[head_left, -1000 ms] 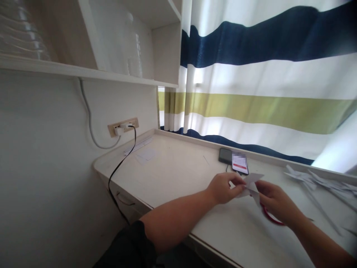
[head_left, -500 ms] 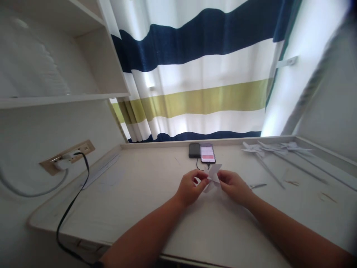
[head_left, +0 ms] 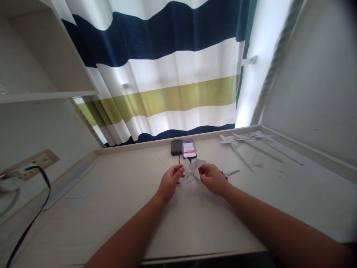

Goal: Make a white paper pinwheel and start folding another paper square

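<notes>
A white paper pinwheel (head_left: 192,172) with folded blades is held between my two hands, a little above the desk. My left hand (head_left: 170,180) pinches its left side with thumb and fingers. On the other side my right hand (head_left: 213,178) grips a blade, its fingertips partly hidden behind the paper. Scissors (head_left: 232,173) with red handles lie just right of my right hand, the handles partly covered by it. Beyond the pinwheel are a phone (head_left: 189,149) with a lit screen and a black power bank (head_left: 176,147), with a cable at each.
Several paper pinwheels (head_left: 230,140) on sticks lie at the desk's back right, near thin tan strips (head_left: 282,173). Paper sheets (head_left: 68,186) rest along the left edge. A black cord (head_left: 36,219) hangs from the wall socket (head_left: 44,160). A striped curtain (head_left: 167,96) covers the window behind.
The view has turned to the right. My hands have moved slightly apart, and the pinwheel now faces up more openly between them. The red scissor handles have come into sight.
</notes>
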